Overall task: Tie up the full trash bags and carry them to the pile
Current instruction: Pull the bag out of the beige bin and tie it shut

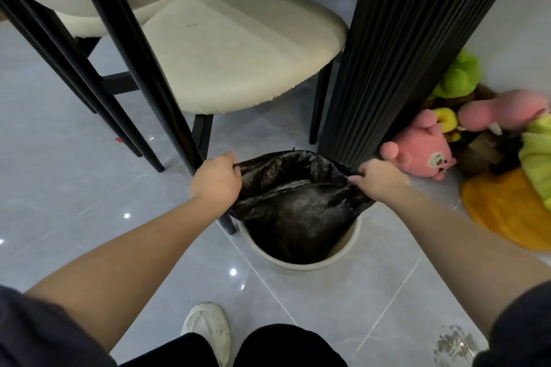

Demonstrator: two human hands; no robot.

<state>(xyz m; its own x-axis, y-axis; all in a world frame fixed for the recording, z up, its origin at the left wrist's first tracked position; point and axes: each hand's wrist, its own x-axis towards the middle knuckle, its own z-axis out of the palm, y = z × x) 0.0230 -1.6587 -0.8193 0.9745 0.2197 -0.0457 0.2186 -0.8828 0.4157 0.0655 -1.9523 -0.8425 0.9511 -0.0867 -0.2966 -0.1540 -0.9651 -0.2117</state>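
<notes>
**Fingers clenched on both sides of bag rim**

Fingers of left hand pinched shut on left edge of crinkled black plastic trash bag, just left of frame centre. Fingers of right hand likewise gripping right edge of same bag, just right of centre. Rim stretched between both hands, mouth pulled wide, lifted above round cream-coloured plastic bin. Lower part of bag hanging down inside bin, bulging dark; contents not discernible. Bin standing on glossy grey tiled floor, below frame centre.

Behind left hand, slanted black chair legs running from upper left down to bin's left side, one touching or nearly touching bin, hard to tell which. Cream padded chair seat in upper centre. Tall black ribbed column in upper right, base just behind bag's right edge. Pink plush toy lying at right beside column, green plush toy above it, orange cloth spread on floor below. White sneaker at bottom centre, dark trouser knees beside it, dark sleeves in both lower corners.
</notes>
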